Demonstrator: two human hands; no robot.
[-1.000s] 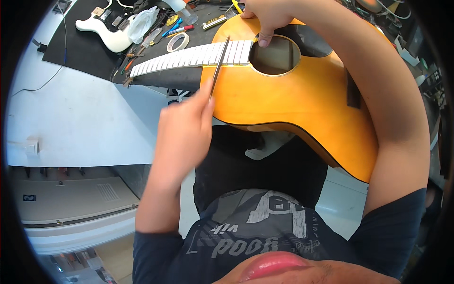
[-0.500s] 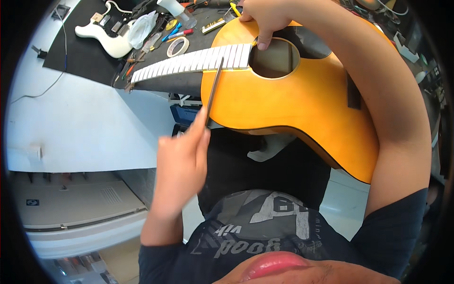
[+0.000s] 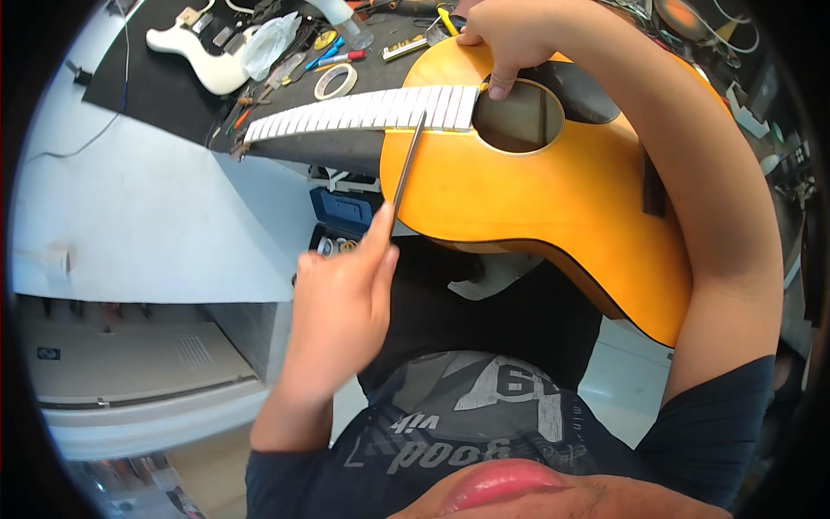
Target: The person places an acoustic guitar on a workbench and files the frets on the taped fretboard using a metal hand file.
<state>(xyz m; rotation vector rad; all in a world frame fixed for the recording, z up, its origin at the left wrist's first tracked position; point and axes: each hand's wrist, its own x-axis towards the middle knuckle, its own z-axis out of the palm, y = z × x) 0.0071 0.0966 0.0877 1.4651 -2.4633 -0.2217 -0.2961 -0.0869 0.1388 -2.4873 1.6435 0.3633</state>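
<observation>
Left hand (image 3: 341, 298) has dropped toward 6 o'clock since 1 s ago and drawn back from the guitar (image 3: 536, 199); its fingers are closed round a thin metal file (image 3: 405, 169). The file's tip now meets the taped fretboard (image 3: 363, 111) near its last frets, so the stroke looks pulled back along the fret ends. File lies at 1 o'clock from that hand. Right hand (image 3: 506, 39) clamps the upper edge, thumb at the soundhole (image 3: 517, 117). Workbench (image 3: 130, 199) at 9 o'clock.

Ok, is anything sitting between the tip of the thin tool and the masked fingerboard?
Nothing visible. The left hand holds the thin tool, its tip already at the fingerboard edge; the right hand grips the soundhole rim.
</observation>
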